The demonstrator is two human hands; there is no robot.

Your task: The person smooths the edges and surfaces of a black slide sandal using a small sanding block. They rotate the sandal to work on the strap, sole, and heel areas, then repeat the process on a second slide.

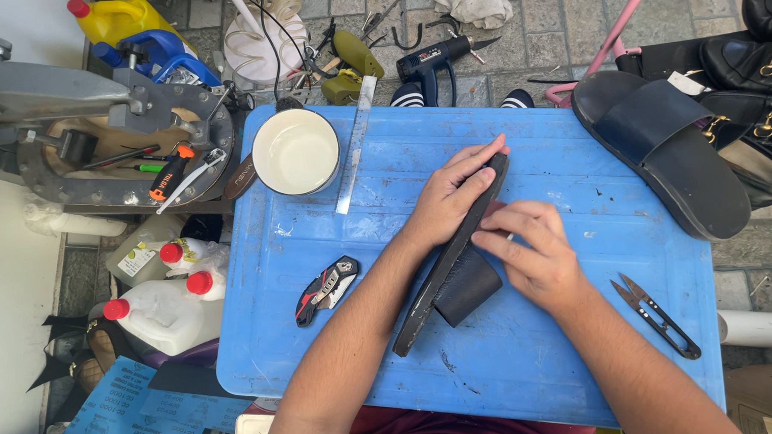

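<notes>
black sandal (pixel 443 271) on edge, pressed by left hand (pixel 454 193), pinched by right hand (pixel 533 250); snips (pixel 659 314) at four o'clock, tin (pixel 296 151) at ten on the blue bench (pixel 528 370).

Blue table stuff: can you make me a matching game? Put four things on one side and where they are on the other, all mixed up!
Things:
1. White bowl
2. Small black snips
3. Folding knife
4. Black sandal

Places:
A. Under the left hand, touched by the right hand
B. Far left corner of the blue table
C. Beside the right forearm, near the table's right edge
D. Left of the left forearm

Pairs: 1-B, 2-C, 3-D, 4-A
</notes>
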